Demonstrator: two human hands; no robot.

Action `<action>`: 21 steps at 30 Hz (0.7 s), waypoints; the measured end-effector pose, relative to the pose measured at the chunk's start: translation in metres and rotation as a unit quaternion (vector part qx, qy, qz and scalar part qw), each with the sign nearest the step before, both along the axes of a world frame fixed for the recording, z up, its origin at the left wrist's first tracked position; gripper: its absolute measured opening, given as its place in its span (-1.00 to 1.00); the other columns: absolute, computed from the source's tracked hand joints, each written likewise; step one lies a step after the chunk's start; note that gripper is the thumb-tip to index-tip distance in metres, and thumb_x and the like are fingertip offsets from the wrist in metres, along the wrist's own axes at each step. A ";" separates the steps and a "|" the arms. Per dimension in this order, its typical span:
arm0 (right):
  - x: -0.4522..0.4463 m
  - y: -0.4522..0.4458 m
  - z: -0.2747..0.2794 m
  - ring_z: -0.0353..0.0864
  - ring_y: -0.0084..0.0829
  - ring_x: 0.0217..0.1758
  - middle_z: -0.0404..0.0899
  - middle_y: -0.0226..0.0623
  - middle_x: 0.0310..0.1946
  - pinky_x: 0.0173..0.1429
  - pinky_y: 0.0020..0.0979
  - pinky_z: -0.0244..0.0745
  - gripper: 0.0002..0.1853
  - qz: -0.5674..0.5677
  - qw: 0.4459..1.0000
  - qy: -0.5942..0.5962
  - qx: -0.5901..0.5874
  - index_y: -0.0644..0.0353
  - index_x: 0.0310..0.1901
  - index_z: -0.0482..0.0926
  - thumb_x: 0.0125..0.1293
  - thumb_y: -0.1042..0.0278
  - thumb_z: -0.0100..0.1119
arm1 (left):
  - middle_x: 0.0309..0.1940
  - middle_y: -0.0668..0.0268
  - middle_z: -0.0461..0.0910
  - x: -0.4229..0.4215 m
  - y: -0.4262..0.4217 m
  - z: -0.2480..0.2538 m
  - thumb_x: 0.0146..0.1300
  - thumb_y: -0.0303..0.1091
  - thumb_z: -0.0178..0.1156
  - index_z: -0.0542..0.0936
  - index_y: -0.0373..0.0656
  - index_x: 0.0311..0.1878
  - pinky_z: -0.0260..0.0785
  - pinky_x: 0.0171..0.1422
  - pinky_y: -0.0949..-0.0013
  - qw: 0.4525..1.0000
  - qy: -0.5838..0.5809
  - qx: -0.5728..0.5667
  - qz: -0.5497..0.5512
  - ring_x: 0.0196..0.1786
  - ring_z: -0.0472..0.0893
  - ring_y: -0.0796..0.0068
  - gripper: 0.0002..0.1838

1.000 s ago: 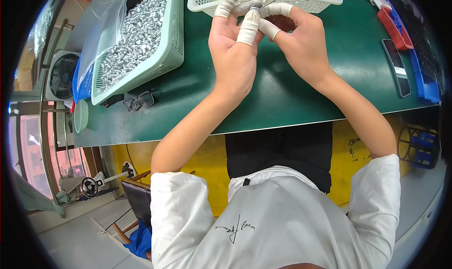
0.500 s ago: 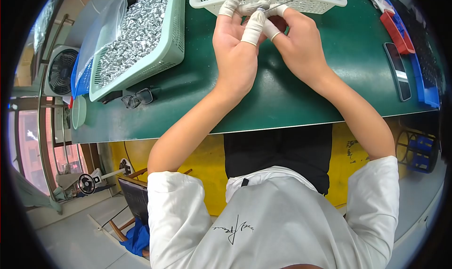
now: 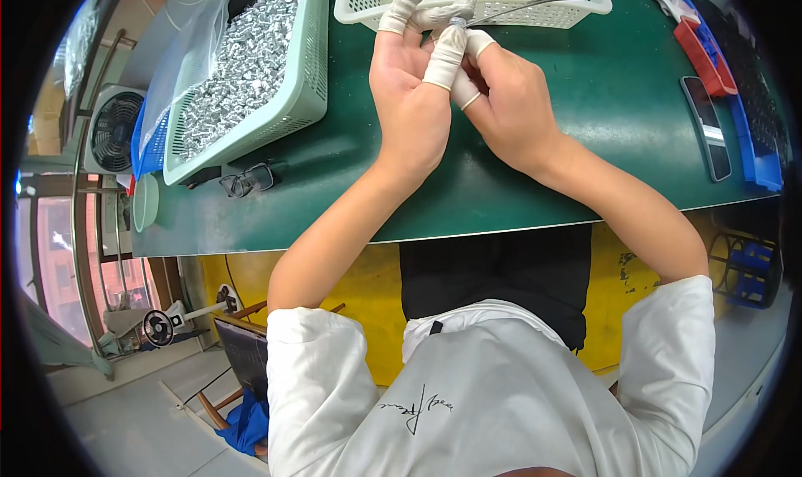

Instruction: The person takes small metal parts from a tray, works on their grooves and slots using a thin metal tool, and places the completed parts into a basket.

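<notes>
My left hand (image 3: pixel 412 88), in white finger cots, is closed with the thumb and fingertips pinching a small metal part (image 3: pixel 458 22), mostly covered by the fingers. Against it from the right, my right hand (image 3: pixel 516 93), also in finger cots, grips a thin metal tweezer-like tool (image 3: pixel 535 5). The tool's looped end points up to the right; its other end meets the small part between the fingertips. Both hands are raised over the green table (image 3: pixel 501 176), in front of a white perforated basket (image 3: pixel 572 11) holding shiny metal parts.
A pale green basket (image 3: pixel 313 80) full of small metal parts stands on the left, with glasses (image 3: pixel 247 180) below it. To the right lie a phone (image 3: pixel 707 128), a red bin (image 3: pixel 706 59) and a blue tray (image 3: pixel 758 164). A fan (image 3: pixel 115 128) is at far left.
Both hands have shifted slightly left in view. The tool has tilted a little, its looped end now lower and farther right. The grips look the same.
</notes>
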State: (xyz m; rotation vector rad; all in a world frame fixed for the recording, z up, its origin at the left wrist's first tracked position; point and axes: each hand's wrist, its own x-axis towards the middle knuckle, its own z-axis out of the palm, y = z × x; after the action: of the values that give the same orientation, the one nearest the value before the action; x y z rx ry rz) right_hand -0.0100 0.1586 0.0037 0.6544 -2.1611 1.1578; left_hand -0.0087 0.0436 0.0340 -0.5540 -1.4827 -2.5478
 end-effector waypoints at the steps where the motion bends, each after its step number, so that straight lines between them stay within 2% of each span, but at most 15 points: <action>1: 0.000 0.000 -0.003 0.68 0.03 -0.37 0.70 -0.04 -0.39 -0.31 -0.07 0.54 -0.79 -0.002 1.000 0.012 0.004 0.28 -0.22 0.51 0.38 0.31 0.27 | 0.34 0.01 0.48 0.002 0.002 0.005 0.52 -0.65 0.06 0.13 -0.38 0.57 0.40 0.45 0.27 1.000 -0.009 -0.007 0.004 0.33 0.55 0.27 -0.39; 4: 0.000 -0.001 0.000 0.67 -0.05 -0.40 0.69 -0.09 -0.40 -0.32 -0.13 0.53 -0.81 -0.010 1.000 -0.008 0.005 0.26 -0.19 0.54 0.36 0.32 0.30 | 0.38 -0.01 0.44 -0.010 -0.004 -0.006 0.54 -0.64 0.03 0.08 -0.38 0.58 0.37 0.48 0.24 0.999 -0.001 0.011 -0.033 0.38 0.52 0.23 -0.38; 7: -0.006 0.005 0.007 0.63 -0.21 -0.45 0.69 -0.18 -0.42 -0.33 -0.25 0.51 -0.79 0.039 0.995 -0.076 -0.049 0.22 -0.10 0.62 0.33 0.31 0.35 | 0.26 -0.03 0.57 -0.009 -0.005 0.001 0.46 -0.67 0.15 0.24 -0.40 0.51 0.50 0.38 0.27 0.996 -0.037 0.078 -0.012 0.28 0.62 0.25 -0.40; 8: -0.009 0.009 0.010 0.61 -0.28 -0.46 0.68 -0.22 -0.42 -0.33 -0.29 0.50 -0.77 0.065 0.990 -0.102 -0.076 0.20 -0.07 0.64 0.32 0.31 0.36 | 0.26 -0.02 0.55 -0.012 -0.009 -0.002 0.47 -0.64 0.14 0.23 -0.39 0.51 0.55 0.37 0.18 0.999 -0.019 0.049 0.006 0.28 0.62 0.20 -0.41; 9: -0.009 0.017 0.013 0.52 -0.43 -0.48 0.66 -0.31 -0.44 -0.32 -0.40 0.45 -0.73 0.081 0.986 -0.121 -0.079 0.15 0.00 0.69 0.31 0.29 0.38 | 0.26 -0.01 0.52 -0.018 -0.014 -0.010 0.49 -0.61 0.13 0.22 -0.38 0.50 0.60 0.36 0.09 1.000 -0.001 0.020 0.024 0.28 0.62 0.16 -0.42; 10: -0.012 0.026 0.012 0.48 -0.59 -0.46 0.66 -0.40 -0.35 -0.32 -0.48 0.43 -0.69 0.098 0.982 -0.132 -0.094 0.17 0.06 0.66 0.32 0.34 0.39 | 0.27 0.00 0.50 -0.021 -0.018 -0.014 0.51 -0.58 0.12 0.22 -0.37 0.50 0.65 0.34 0.00 0.999 0.017 -0.010 0.042 0.28 0.62 0.11 -0.44; 11: -0.014 0.036 0.013 0.46 -0.65 -0.44 0.66 -0.42 -0.29 -0.31 -0.52 0.41 -0.66 0.118 0.971 -0.168 -0.124 0.18 0.10 0.63 0.32 0.37 0.40 | 0.29 0.01 0.49 -0.020 -0.019 -0.013 0.50 -0.61 0.13 0.21 -0.41 0.48 0.53 0.46 0.08 0.998 0.032 -0.026 0.045 0.27 0.63 0.13 -0.45; 13: -0.021 0.065 0.021 0.44 -0.77 -0.38 0.65 -0.44 -0.14 -0.28 -0.64 0.39 -0.54 0.191 0.938 -0.250 -0.142 0.24 0.23 0.56 0.31 0.44 0.42 | 0.28 0.00 0.50 -0.023 -0.027 -0.018 0.49 -0.62 0.15 0.20 -0.42 0.48 0.54 0.43 0.11 0.990 0.091 -0.092 0.062 0.27 0.63 0.13 -0.43; 14: -0.022 0.073 0.019 0.48 -0.75 -0.37 0.65 -0.41 -0.15 -0.28 -0.64 0.43 -0.49 0.225 0.926 -0.238 -0.189 0.29 0.28 0.54 0.31 0.43 0.43 | 0.28 0.00 0.50 -0.026 -0.031 -0.022 0.48 -0.63 0.16 0.20 -0.43 0.48 0.54 0.41 0.12 0.983 0.120 -0.123 0.071 0.26 0.64 0.14 -0.42; 16: -0.033 0.101 0.032 0.53 -0.74 -0.34 0.66 -0.39 -0.15 -0.29 -0.61 0.48 -0.49 0.351 0.828 -0.368 -0.235 0.30 0.28 0.56 0.32 0.41 0.43 | 0.20 -0.03 0.57 -0.026 -0.038 -0.024 0.45 -0.65 0.18 0.20 -0.39 0.48 0.53 0.39 0.17 0.973 0.137 -0.175 0.054 0.24 0.66 0.13 -0.40; 18: -0.039 0.114 0.034 0.55 -0.72 -0.32 0.65 -0.38 -0.15 -0.30 -0.59 0.49 -0.55 0.342 0.829 -0.399 -0.190 0.26 0.24 0.61 0.34 0.41 0.41 | 0.16 -0.05 0.60 -0.023 -0.043 -0.022 0.44 -0.67 0.19 0.21 -0.36 0.48 0.53 0.37 0.18 0.969 0.113 -0.220 0.018 0.21 0.68 0.12 -0.39; 21: -0.030 0.103 0.036 0.58 -0.68 -0.30 0.64 -0.38 -0.18 -0.29 -0.58 0.50 -0.65 0.290 0.850 -0.427 -0.102 0.23 0.17 0.67 0.38 0.42 0.37 | 0.11 -0.06 0.66 -0.025 -0.045 -0.036 0.39 -0.68 0.25 0.22 -0.30 0.46 0.55 0.32 0.22 0.953 0.157 -0.257 0.023 0.15 0.72 0.17 -0.35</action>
State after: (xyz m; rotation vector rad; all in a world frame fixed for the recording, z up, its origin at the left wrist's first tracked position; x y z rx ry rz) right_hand -0.0403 0.2613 0.0401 0.8252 -2.5339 2.3235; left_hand -0.0339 -0.0017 -0.0019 -0.9237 -1.9935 -1.9040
